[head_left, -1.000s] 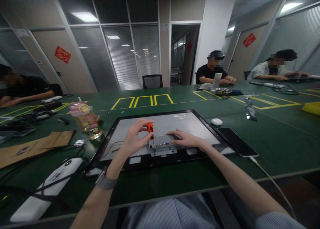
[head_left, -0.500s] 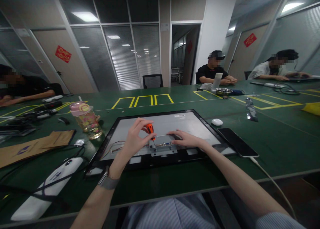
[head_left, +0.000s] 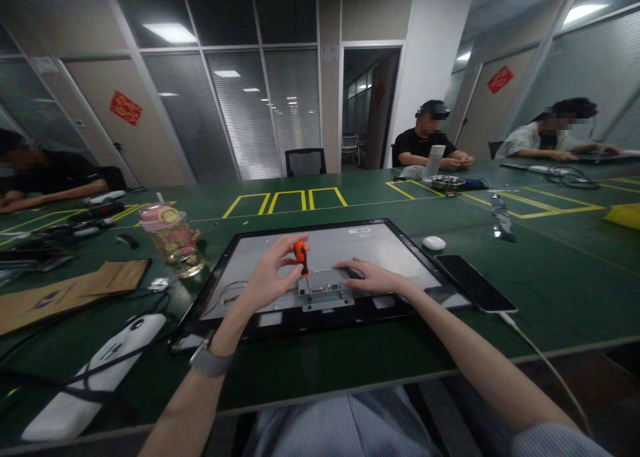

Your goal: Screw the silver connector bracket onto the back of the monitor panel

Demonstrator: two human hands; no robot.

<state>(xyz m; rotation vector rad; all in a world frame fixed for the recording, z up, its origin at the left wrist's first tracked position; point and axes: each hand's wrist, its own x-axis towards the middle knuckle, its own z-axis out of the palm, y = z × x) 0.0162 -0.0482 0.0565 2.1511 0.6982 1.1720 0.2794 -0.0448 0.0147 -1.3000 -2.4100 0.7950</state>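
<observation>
A flat monitor panel (head_left: pixel 370 240) lies back-up on the green table in front of me. A small metal connector board (head_left: pixel 326 292) sits near its front edge. My left hand (head_left: pixel 270 277) pinches the orange handle of a small screwdriver (head_left: pixel 301 256), held upright with its tip on the board's left corner. My right hand (head_left: pixel 367 277) rests flat on the panel just right of the board, fingers stretched out, holding it steady. Thin wires (head_left: pixel 231 292) run across the panel at the left.
A black phone (head_left: pixel 473 282) with a cable lies right of the panel, a white mouse (head_left: pixel 433 242) behind it. A pink-lidded bottle (head_left: pixel 170 238), brown paper bags (head_left: pixel 75 289) and a white device (head_left: pixel 95 374) lie left. Three other people sit at the far sides.
My left fingers have shifted slightly on the screwdriver handle, as if turning it. The right hand and the panel have not moved.
</observation>
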